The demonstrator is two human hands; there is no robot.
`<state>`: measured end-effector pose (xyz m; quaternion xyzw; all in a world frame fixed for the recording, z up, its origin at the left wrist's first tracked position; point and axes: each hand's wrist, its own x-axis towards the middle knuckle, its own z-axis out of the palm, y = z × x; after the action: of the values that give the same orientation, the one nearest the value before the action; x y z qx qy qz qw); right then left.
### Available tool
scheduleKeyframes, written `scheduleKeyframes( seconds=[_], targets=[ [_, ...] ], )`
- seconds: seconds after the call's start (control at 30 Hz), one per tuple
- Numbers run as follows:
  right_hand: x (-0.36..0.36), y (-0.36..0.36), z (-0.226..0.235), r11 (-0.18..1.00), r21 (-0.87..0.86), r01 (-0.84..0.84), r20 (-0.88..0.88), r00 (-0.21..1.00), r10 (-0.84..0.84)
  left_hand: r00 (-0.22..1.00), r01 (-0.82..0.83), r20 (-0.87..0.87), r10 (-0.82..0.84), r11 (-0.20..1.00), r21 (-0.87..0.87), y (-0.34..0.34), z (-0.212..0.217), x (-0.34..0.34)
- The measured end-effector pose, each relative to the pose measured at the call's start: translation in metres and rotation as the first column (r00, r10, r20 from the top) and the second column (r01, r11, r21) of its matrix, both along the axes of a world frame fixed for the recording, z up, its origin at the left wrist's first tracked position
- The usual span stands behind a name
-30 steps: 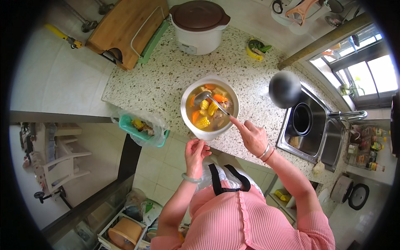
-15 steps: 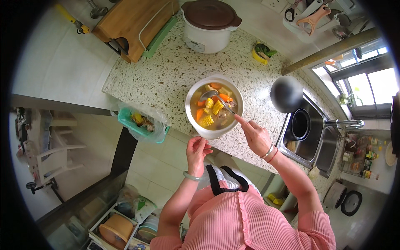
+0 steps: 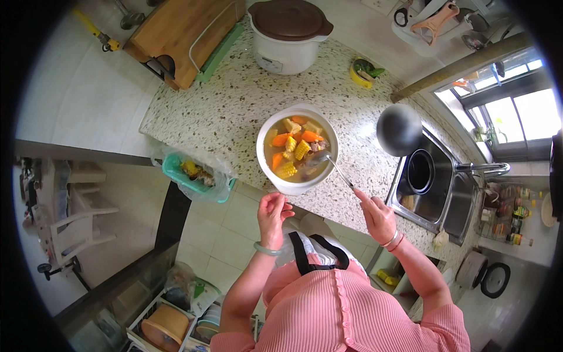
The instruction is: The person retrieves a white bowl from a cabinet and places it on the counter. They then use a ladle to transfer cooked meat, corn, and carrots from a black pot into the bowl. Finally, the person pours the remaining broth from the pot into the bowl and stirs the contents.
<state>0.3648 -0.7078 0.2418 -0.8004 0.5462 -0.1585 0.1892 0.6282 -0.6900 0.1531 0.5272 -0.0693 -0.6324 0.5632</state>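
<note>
A white round pot (image 3: pixel 262 138) of soup stands near the counter's front edge. In its broth lie yellow corn pieces (image 3: pixel 286 170), orange carrot chunks (image 3: pixel 312 136) and bits of meat (image 3: pixel 318 145). My right hand (image 3: pixel 376 217) grips the end of a metal ladle (image 3: pixel 342 173) to the right of the pot. The ladle's bowl is partly under the broth at the pot's right side. My left hand (image 3: pixel 272 214) hovers just in front of the pot by its near handle, fingers loosely curled and apart, holding nothing visible.
A white cooker with a brown lid (image 3: pixel 290 20) stands at the back, beside wooden cutting boards (image 3: pixel 182 35). On the right are a steel sink (image 3: pixel 431 193) and a blurred dark round shape (image 3: pixel 399 130). A bagged green bin (image 3: pixel 193 173) hangs at the counter's left front.
My right hand has moved right and toward me, drawing the ladle's bowl from the pot's middle to its right side. The left hand stays nearly in place.
</note>
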Motion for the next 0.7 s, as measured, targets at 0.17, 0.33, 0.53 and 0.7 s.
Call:
scheduleKeyframes(
  seconds=[0.17,0.33,0.53,0.7],
  targets=[
    [0.017,-0.008,-0.013,1.000,0.012,0.019,0.016,1.000,-0.020,0.999,0.029,0.018,-0.029,1.000,0.007,0.002,-0.001,0.001],
    [0.026,-0.016,-0.016,0.996,0.062,0.071,0.205,0.975,-0.082,0.996,0.032,0.078,-0.033,0.999,0.014,0.004,0.000,0.003],
    [0.017,-0.006,-0.009,0.989,0.092,0.116,0.187,0.974,-0.131,0.986,0.038,0.162,-0.038,0.999,0.003,0.003,0.005,0.007],
    [0.014,0.009,-0.016,0.990,0.048,0.136,0.161,0.977,-0.142,0.957,0.075,0.285,-0.060,0.996,-0.042,-0.004,0.007,0.009]
  ],
)
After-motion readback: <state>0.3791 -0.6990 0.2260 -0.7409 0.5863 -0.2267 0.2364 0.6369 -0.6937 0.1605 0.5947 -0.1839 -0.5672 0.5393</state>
